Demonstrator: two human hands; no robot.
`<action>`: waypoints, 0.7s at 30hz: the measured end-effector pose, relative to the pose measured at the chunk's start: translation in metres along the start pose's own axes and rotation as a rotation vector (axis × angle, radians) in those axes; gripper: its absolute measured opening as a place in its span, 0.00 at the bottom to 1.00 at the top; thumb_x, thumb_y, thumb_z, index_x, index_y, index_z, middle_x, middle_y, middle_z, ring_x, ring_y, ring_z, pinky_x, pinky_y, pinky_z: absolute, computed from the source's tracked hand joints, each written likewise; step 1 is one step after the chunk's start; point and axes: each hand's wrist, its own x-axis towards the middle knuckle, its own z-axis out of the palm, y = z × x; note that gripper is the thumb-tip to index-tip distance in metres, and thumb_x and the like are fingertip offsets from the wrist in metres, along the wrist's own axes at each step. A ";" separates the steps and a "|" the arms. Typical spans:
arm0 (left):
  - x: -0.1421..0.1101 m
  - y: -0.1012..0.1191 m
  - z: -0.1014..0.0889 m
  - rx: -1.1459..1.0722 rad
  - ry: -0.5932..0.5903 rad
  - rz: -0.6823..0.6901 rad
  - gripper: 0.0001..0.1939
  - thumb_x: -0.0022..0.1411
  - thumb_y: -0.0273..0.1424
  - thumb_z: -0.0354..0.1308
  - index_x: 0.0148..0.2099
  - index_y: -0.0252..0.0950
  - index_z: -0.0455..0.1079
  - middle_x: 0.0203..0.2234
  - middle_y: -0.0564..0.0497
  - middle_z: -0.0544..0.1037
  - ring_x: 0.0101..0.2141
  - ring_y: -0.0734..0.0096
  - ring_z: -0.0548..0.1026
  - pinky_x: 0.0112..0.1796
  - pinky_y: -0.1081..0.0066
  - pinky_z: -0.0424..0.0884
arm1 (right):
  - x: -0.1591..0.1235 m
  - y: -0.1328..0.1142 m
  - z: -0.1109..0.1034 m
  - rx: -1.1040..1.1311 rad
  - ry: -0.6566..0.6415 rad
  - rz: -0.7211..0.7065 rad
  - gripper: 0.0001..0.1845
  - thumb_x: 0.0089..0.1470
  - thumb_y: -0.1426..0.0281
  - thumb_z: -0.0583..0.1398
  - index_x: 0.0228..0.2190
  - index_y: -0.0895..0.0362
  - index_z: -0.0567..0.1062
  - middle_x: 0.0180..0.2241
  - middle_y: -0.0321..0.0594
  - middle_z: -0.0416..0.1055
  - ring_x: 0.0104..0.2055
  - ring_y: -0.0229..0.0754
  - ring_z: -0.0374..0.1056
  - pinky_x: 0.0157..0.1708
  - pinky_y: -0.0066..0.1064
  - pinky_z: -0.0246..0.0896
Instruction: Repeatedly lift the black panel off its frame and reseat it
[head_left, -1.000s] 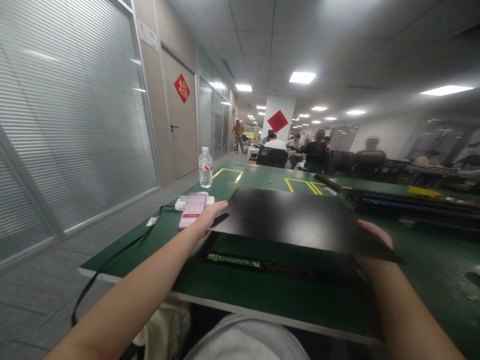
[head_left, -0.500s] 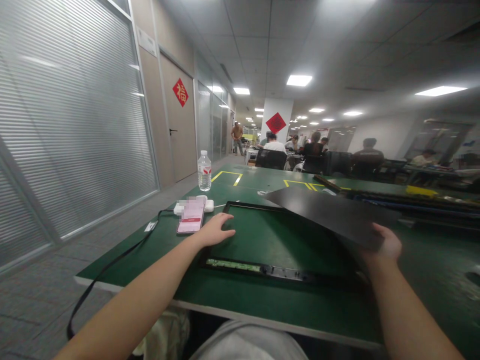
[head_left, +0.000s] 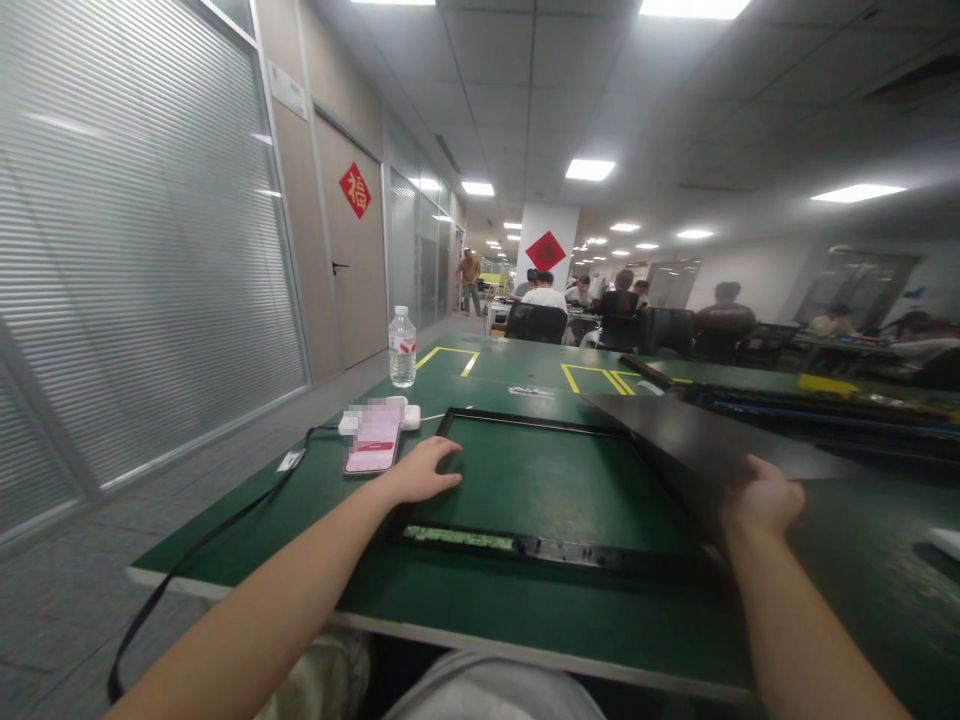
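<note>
A black rectangular frame lies flat on the green table, with a green strip like a circuit board in its near side. Over the frame's left side rests my left hand, fingers apart and holding nothing; it covers part of that side. My right hand grips the near edge of a thin, dark flat panel. The panel is tilted and raised above the frame's right side, hiding part of it. Just left of my left hand lies a phone.
A water bottle stands beyond the phone, near a white power strip with a black cable. Dark long parts lie at the table's far right. Several people sit at desks in the background.
My right hand has carried the dark panel to the right, uncovering more of the frame's far side. My left hand stays at the frame's left side. The view has shifted slightly.
</note>
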 end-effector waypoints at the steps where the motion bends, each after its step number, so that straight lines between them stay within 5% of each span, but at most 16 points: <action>1: 0.000 -0.001 0.000 0.005 -0.004 -0.004 0.26 0.50 0.40 0.64 0.52 0.37 0.74 0.53 0.40 0.74 0.56 0.49 0.70 0.59 0.56 0.62 | 0.000 0.000 0.000 -0.010 0.000 0.007 0.15 0.39 0.76 0.60 0.30 0.53 0.60 0.38 0.39 0.70 0.38 0.41 0.70 0.30 0.29 0.69; 11: 0.000 0.002 -0.001 0.021 -0.017 -0.002 0.25 0.50 0.40 0.63 0.51 0.37 0.75 0.53 0.38 0.74 0.56 0.46 0.69 0.59 0.54 0.61 | 0.031 0.029 -0.003 -0.092 -0.050 -0.016 0.15 0.38 0.72 0.59 0.31 0.52 0.60 0.35 0.36 0.68 0.36 0.43 0.71 0.34 0.39 0.74; 21: 0.001 -0.005 0.001 -0.004 -0.006 0.013 0.24 0.49 0.41 0.65 0.49 0.37 0.76 0.52 0.40 0.75 0.55 0.46 0.70 0.59 0.54 0.61 | 0.064 0.043 -0.011 -0.113 -0.179 0.313 0.16 0.39 0.79 0.56 0.32 0.53 0.63 0.41 0.40 0.72 0.41 0.45 0.74 0.38 0.43 0.75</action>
